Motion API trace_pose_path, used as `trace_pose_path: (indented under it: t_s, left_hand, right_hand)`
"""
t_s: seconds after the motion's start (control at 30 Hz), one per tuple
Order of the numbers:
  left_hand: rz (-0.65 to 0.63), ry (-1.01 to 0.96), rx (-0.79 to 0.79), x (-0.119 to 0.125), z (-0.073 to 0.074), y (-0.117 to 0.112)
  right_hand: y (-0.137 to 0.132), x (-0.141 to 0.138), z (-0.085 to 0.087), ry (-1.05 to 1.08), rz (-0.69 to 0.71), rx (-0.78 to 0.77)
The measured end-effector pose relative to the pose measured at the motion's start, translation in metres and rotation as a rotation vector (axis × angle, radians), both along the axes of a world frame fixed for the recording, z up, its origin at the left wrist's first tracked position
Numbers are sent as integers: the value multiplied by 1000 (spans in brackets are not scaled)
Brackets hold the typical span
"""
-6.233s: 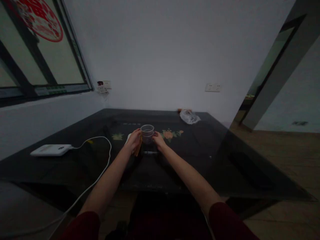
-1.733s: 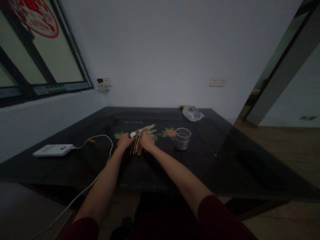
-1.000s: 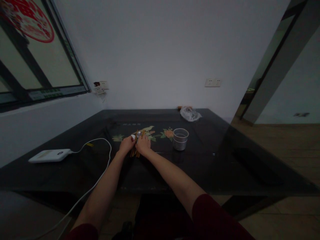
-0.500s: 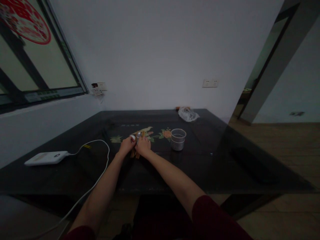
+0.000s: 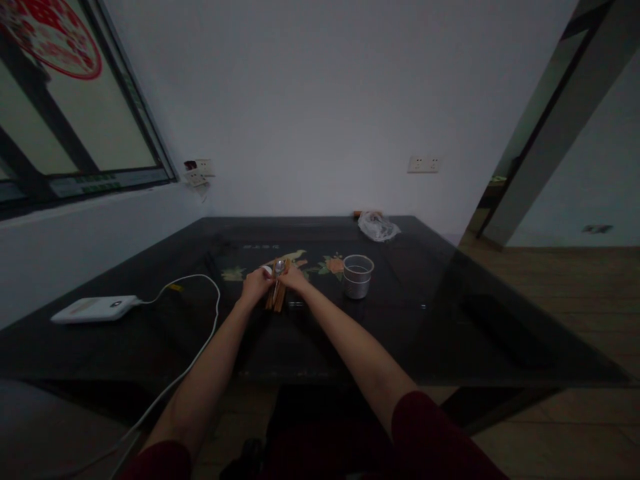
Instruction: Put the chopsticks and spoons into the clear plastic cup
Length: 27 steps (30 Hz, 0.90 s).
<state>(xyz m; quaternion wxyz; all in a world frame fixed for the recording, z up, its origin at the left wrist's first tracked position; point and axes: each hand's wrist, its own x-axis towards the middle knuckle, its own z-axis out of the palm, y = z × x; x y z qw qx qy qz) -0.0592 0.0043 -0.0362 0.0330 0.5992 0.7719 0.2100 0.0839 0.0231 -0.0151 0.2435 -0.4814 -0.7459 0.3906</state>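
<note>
A bundle of wooden chopsticks [image 5: 279, 305] is between my two hands over the dark table, their lower ends pointing toward me. Among them a metal spoon [image 5: 279, 267] shows its shiny bowl at the far end. A small white rounded piece [image 5: 267, 270], perhaps another spoon's bowl, sits by my left fingertips. My left hand [image 5: 257, 285] is closed on the bundle's left side. From the right, my right hand [image 5: 294, 278] closes its fingers on the upper part of the bundle. A grey metal cup with a perforated lower wall [image 5: 357, 279] stands upright to the right, apart from both hands.
On the dark table [image 5: 390, 333] a white power bank [image 5: 95, 309] lies at left, its white cable [image 5: 218, 307] running past my left forearm. A crumpled clear plastic bag [image 5: 379, 227] lies near the wall. A dark flat object [image 5: 505, 330] is at right.
My right hand has shifted slightly up and right along the bundle, uncovering more of the chopsticks' lower part. My left hand keeps its place on the bundle. The view has moved slightly.
</note>
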Motion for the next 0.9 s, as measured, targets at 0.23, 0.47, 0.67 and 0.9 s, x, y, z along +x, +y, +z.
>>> trace_pose_path:
  t_s: [0.23,0.47,0.67,0.9]
  left_hand:
    - [-12,-50,-2,-1,-4,4]
    - [-79,-134,-15,17,-2,3]
    - [-144,-81,-6,39,3,-1]
    - [-236,-43,-66,56,12,-9]
  right_hand:
    - [-7,15,4,219,31,-235]
    - [-12,27,3,-64,70,-6]
    - [-19,40,0,-307,133,235]
    - [-39,68,-6,-440,155,385]
